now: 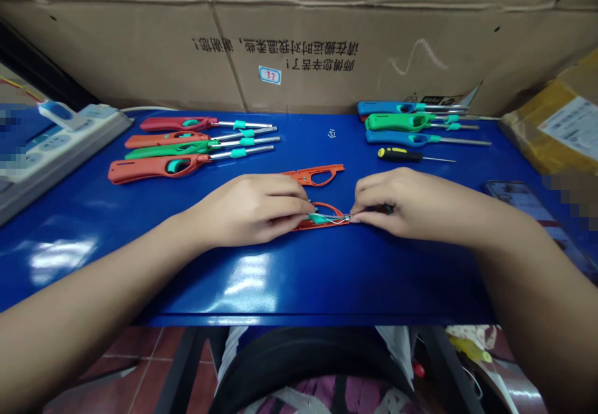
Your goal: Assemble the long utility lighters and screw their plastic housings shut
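An opened orange lighter half-shell [327, 217] lies on the blue table [299, 277], with a teal trigger piece and thin metal wire showing inside it. My left hand [252, 208] covers its left part, fingers curled and pinching it. My right hand [406, 202] pinches the shell's right end, where a small metal part sits. The other orange half-shell [320, 174] lies just behind, untouched.
Several long-nosed lighters in red, orange and green [187, 146] lie at the back left. Three blue and green lighters [411, 124] and a black-and-yellow screwdriver [402, 154] lie at the back right. A white power strip [60, 140] sits left, a phone [518, 196] right, and cardboard boxes [299, 34] stand behind.
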A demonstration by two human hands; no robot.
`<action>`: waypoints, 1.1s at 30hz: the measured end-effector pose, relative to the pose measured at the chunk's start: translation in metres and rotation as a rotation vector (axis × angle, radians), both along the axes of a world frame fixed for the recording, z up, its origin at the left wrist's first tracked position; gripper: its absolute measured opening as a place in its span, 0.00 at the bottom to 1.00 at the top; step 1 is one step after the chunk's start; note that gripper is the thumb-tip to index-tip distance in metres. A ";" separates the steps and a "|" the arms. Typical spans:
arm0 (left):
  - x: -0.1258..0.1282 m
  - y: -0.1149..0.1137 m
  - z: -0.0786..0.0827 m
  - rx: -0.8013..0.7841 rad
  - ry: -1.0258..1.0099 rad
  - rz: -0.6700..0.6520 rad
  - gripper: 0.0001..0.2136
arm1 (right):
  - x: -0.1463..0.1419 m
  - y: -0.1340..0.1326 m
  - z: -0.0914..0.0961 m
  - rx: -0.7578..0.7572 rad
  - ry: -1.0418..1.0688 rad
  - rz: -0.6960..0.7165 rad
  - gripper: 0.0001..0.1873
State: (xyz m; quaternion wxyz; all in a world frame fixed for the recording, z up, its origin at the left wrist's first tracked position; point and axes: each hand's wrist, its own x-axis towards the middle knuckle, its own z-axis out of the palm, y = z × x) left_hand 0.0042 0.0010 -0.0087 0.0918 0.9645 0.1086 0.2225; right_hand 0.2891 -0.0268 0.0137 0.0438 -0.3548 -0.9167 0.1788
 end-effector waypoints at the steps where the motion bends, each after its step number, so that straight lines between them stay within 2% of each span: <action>1: 0.000 0.000 0.001 -0.006 -0.001 0.001 0.09 | -0.001 -0.001 0.001 0.005 -0.007 -0.016 0.09; 5: 0.001 -0.002 0.004 -0.032 -0.006 -0.023 0.09 | -0.007 -0.005 0.001 0.074 0.041 -0.099 0.10; 8: 0.002 -0.004 0.005 -0.075 -0.012 -0.020 0.09 | -0.013 -0.006 -0.004 0.090 0.122 -0.097 0.11; 16: 0.002 -0.008 0.006 -0.156 0.013 0.016 0.09 | -0.021 -0.003 -0.016 -0.052 0.230 -0.014 0.08; 22: 0.002 -0.008 0.004 -0.229 0.054 0.035 0.10 | -0.020 -0.004 -0.011 -0.105 0.242 -0.013 0.03; 29: 0.002 -0.006 0.003 -0.243 0.072 0.038 0.11 | -0.017 -0.005 -0.009 -0.162 0.217 -0.035 0.02; 33: 0.001 -0.004 0.002 -0.236 0.061 0.033 0.11 | -0.015 -0.008 -0.004 -0.190 0.208 -0.004 0.05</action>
